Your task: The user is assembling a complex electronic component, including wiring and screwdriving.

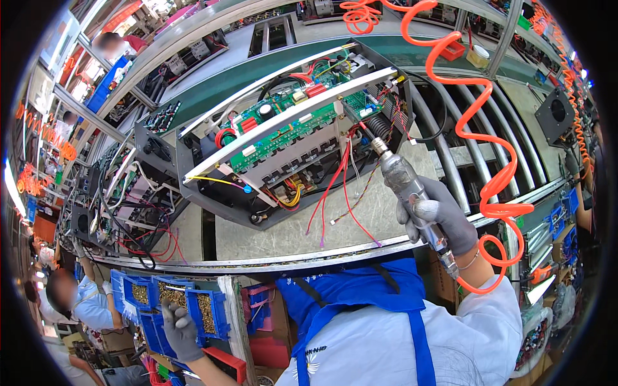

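Note:
In my right hand (444, 215), gloved in grey, is a metal air screwdriver (407, 179) joined to a coiled orange hose (492, 193). The bit points up and left at the near right corner of an open electronic chassis (257, 212) with a green circuit board (283, 138) and white rails. My left hand (181, 331), also gloved, is over the blue parts bins (222, 315) of small brass-coloured screws (205, 312). Its fingers are curled together, and whatever they may hold is too small to make out. Loose red wires (335, 193) hang from the chassis front onto the bench.
Metal rollers (450, 161) run right of the chassis. Another wired chassis (122, 199) stands at the left. A black fan panel (557, 116) is at the far right. A co-worker (90, 296) sits at the lower left. The orange hose loops beside my right arm.

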Demonstrator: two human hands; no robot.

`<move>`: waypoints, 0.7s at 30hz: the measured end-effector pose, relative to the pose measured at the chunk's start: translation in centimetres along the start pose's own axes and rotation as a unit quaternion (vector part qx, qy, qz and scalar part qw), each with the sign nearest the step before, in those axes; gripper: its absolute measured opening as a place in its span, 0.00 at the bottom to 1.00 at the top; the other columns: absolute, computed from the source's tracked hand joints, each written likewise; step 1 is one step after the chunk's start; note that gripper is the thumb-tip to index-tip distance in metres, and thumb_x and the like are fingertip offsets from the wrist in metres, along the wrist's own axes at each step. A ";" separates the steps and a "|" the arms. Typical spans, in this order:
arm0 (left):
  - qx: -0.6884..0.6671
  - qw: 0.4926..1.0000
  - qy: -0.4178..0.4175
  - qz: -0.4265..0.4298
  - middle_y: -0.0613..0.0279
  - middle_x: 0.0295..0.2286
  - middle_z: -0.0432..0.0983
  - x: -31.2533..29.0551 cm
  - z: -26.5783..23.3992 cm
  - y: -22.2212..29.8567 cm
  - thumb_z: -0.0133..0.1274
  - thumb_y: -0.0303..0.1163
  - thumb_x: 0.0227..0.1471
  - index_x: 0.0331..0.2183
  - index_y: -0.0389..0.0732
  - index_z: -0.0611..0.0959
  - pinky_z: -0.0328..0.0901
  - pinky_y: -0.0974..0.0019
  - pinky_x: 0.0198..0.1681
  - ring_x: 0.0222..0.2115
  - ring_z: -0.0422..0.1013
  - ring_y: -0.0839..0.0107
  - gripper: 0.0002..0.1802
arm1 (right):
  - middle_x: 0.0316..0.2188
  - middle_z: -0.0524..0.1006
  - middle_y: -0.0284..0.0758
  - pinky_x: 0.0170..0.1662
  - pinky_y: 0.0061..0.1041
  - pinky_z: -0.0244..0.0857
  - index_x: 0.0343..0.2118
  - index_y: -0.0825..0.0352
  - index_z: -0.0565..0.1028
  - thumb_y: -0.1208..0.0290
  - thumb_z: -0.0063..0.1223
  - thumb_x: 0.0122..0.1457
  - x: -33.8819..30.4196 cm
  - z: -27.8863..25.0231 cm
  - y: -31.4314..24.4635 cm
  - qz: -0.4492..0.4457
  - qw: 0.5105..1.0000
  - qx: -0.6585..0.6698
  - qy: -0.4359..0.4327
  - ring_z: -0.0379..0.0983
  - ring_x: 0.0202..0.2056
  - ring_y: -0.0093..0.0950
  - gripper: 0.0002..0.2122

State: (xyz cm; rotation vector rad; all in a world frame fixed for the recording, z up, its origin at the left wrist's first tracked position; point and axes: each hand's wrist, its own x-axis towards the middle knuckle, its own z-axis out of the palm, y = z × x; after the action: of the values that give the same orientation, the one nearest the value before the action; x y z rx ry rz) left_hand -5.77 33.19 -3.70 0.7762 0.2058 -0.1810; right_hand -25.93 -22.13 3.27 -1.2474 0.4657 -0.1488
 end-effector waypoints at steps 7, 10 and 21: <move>0.113 0.971 -0.199 -0.063 0.66 0.31 0.62 3.9 17.0 -7.4 0.42 0.28 0.63 0.51 0.30 0.68 0.54 0.86 0.17 0.24 0.57 0.84 0.17 | 0.28 0.74 0.39 0.20 0.25 0.65 0.60 0.81 0.56 0.53 0.50 0.56 1.6 -1.7 2.4 -0.006 0.900 0.376 -0.220 0.69 0.18 0.23 0.38; -0.046 0.916 -0.330 -0.223 0.70 0.27 0.54 5.6 25.1 -10.5 0.43 0.30 0.64 0.48 0.32 0.69 0.48 0.87 0.14 0.21 0.52 0.87 0.15 | 0.32 0.72 0.41 0.21 0.27 0.62 0.62 0.84 0.48 0.51 0.48 0.58 2.6 -2.1 2.4 0.024 0.758 0.542 -0.362 0.63 0.16 0.22 0.42; 0.191 0.857 -0.433 -0.203 0.58 0.36 0.71 13.6 44.3 -20.3 0.47 0.24 0.59 0.52 0.27 0.70 0.67 0.84 0.25 0.31 0.70 0.76 0.20 | 0.35 0.75 0.41 0.19 0.23 0.63 0.62 0.80 0.50 0.51 0.51 0.57 2.7 -1.4 3.6 0.001 0.787 0.511 -0.347 0.66 0.17 0.19 0.41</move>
State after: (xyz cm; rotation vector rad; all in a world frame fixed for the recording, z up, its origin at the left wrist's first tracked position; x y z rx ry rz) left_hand 7.74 -13.64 10.01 0.9648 -0.5524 -0.9744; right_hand -24.60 -23.15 -1.16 -0.1561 -0.2746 0.0734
